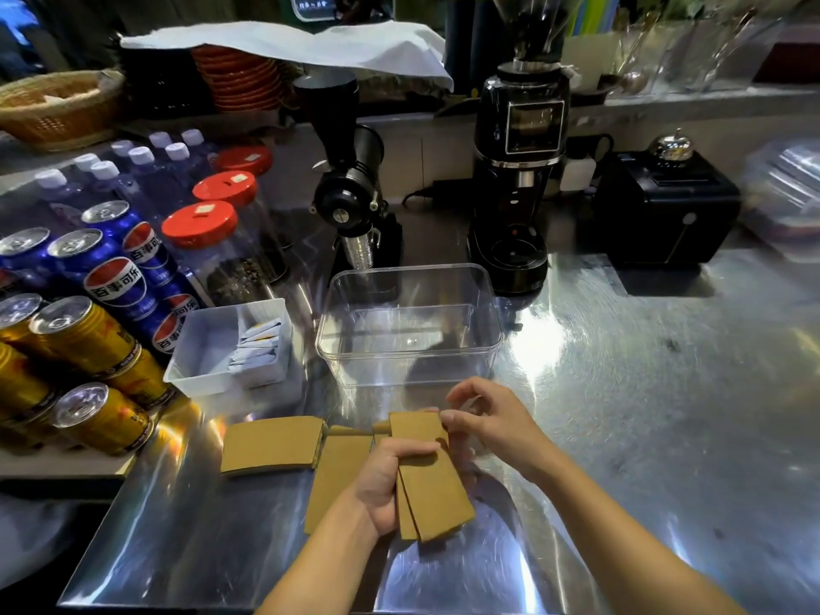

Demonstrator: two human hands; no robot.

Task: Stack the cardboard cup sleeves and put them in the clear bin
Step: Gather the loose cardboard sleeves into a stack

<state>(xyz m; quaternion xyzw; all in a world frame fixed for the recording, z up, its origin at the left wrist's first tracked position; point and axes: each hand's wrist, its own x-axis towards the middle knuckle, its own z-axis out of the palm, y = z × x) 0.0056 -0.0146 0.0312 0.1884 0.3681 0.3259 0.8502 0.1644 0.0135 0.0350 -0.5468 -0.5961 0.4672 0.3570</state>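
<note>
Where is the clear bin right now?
The clear bin sits empty mid-counter, just beyond both hands, with the white tray of packets on its left and a black coffee grinder behind it.

Soda cans (84, 312), red-lidded jars (208, 241), two grinders (517, 170) line the counter.

Brushed stainless-steel table (643, 392) with bright glare patches from overhead light. Far centre: two black coffee grinders (350, 193) (517, 170) before a raised steel ledge (692, 99). Far right: black box-shaped appliance (665, 210) bearing a chrome call bell (673, 146). Left: blue and gold drink cans (102, 277), red-lidded clear jars (208, 241), woven basket (53, 104). Far centre-left: white cloth (301, 46) draped over stacked crockery.
</note>
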